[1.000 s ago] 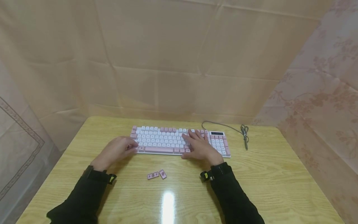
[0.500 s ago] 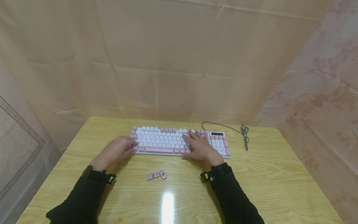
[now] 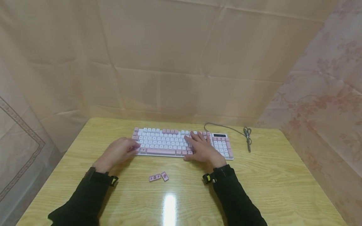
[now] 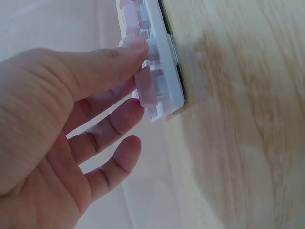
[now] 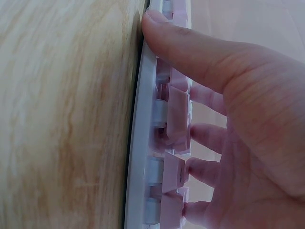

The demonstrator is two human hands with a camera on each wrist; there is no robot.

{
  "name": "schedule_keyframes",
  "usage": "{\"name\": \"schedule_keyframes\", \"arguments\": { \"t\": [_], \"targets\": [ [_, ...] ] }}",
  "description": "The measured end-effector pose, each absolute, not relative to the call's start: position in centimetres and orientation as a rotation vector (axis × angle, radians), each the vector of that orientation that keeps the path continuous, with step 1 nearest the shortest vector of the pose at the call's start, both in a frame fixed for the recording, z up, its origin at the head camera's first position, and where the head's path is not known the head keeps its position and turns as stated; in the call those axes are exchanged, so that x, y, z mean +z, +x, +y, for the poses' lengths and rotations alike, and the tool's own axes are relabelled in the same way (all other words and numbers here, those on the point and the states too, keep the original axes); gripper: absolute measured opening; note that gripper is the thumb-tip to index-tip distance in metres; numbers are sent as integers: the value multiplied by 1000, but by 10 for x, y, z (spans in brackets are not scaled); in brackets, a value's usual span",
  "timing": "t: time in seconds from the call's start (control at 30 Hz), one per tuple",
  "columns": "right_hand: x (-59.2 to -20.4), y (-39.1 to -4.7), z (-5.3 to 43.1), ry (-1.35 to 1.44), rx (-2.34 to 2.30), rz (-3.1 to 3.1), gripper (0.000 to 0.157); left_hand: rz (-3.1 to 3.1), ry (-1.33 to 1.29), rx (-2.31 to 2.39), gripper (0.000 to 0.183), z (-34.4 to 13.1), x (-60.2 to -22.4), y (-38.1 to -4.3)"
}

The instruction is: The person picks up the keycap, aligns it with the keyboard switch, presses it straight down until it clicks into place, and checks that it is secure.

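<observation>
A white and pink keyboard lies flat on the wooden table. My left hand is at its front left corner. In the left wrist view the thumb and index finger pinch a pink keycap, mostly covered by the thumb, beside the pink corner keycap; the other fingers are loosely bent. My right hand rests spread on the keyboard's right part. Its thumb lies at the front edge and its fingertips touch the keys. Two loose pink keycaps lie on the table in front of the keyboard.
A grey cable leaves the keyboard's back edge and ends in a tied bundle to the right. Behind the table hangs a beige cloth, with patterned cloths at both sides.
</observation>
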State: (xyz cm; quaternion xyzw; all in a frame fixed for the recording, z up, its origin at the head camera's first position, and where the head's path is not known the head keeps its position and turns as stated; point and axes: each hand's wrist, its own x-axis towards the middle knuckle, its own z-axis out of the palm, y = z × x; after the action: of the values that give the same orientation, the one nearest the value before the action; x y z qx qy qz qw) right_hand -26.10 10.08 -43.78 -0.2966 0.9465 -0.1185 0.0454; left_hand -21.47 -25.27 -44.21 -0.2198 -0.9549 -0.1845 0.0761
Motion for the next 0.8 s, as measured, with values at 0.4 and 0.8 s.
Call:
{"name": "schedule_keyframes", "arguments": {
  "t": [0.4, 0.8],
  "targets": [
    [-438, -261, 100, -909, -356, 2893, 87, -2819, -757, -532, 14, -253, -441, -214],
    [-440, -262, 100, -898, -352, 2893, 89, -2837, -713, -471, 24, -252, -438, -213]
  ]
}}
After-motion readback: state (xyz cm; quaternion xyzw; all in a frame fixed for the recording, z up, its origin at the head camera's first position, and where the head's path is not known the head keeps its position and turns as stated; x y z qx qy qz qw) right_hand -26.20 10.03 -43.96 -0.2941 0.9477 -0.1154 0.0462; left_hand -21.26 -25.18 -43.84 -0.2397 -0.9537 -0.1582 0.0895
